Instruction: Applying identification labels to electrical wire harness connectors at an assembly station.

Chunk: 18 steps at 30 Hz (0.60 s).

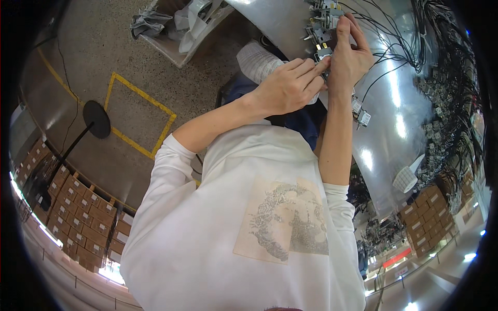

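My left hand is closed, its fingertips pressed at a small metal part with brass prongs. Beside it, my right hand is bent over the table, thumb and fingers pinched together at another small metal part with a black wire. Several similar metal parts lie in a row just left of my right fingers. A pair of linked metal parts sits by my right forearm, a thin black wire running from it. My fingers partly hide what they grip.
The shiny metal table carries a bundle of black wires and a long pile of metal parts on its right. A white basket stands nearer. Left are an open box with grey plastic, a round black stand and stacked cartons.
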Tool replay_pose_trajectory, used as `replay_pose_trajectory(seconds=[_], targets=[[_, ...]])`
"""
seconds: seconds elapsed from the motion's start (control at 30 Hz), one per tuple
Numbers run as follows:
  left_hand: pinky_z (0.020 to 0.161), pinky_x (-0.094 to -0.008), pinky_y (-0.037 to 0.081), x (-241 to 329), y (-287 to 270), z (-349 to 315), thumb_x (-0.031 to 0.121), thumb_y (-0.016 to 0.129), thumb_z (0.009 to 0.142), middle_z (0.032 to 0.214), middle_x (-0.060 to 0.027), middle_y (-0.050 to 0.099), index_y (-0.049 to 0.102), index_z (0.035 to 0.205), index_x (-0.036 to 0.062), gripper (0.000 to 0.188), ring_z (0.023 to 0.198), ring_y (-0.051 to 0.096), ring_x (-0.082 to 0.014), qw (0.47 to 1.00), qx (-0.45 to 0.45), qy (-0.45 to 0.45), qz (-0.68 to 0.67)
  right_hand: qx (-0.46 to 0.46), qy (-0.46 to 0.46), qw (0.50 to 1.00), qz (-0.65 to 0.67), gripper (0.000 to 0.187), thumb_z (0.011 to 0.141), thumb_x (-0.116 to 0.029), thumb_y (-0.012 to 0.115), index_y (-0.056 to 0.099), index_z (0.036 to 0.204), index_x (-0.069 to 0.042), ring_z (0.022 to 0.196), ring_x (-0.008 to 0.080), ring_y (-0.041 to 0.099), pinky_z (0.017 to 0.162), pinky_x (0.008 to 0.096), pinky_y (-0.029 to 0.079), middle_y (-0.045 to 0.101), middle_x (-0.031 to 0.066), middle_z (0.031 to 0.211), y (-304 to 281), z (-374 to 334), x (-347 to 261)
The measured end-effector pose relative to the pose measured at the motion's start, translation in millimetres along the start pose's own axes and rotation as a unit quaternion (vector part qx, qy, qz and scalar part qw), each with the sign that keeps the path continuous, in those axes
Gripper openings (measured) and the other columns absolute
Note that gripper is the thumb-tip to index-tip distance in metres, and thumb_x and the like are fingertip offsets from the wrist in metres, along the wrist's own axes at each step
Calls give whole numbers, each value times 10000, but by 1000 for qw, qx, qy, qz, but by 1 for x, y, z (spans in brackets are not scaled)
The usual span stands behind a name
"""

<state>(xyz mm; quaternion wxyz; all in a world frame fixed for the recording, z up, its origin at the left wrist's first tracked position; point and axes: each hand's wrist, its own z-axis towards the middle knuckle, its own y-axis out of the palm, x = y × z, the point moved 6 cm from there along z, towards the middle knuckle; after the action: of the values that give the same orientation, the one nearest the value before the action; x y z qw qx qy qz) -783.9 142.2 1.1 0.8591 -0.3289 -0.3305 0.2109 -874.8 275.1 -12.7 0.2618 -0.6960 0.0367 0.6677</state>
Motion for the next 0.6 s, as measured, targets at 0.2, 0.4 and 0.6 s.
replay_pose_trajectory(seconds=[0.2,0.4,0.6], targets=[[801,-341,528,-3,1,-2,213,717,945,1269,-205,731,635,861,26,221,916,647,-237,1000,-1,10,-14,10,-77,996,-47,264,948,-274,845,844,1092,-53,1132,181,655,956,343,514,786,38,1177,2,-2,-7],[785,-338,531,-4,3,0,219,722,941,1255,-201,735,634,870,21,228,902,646,-228,999,11,0,-37,-52,12,997,51,373,968,-208,831,759,1296,-44,988,116,675,834,267,527,752,56,1121,1,6,-4],[796,-362,553,3,8,3,185,716,935,1262,-208,731,650,908,-2,200,858,653,-242,996,18,9,-82,-87,56,995,-4,464,1058,-273,697,644,1477,-80,907,106,633,814,288,533,737,41,1047,-14,17,1]])
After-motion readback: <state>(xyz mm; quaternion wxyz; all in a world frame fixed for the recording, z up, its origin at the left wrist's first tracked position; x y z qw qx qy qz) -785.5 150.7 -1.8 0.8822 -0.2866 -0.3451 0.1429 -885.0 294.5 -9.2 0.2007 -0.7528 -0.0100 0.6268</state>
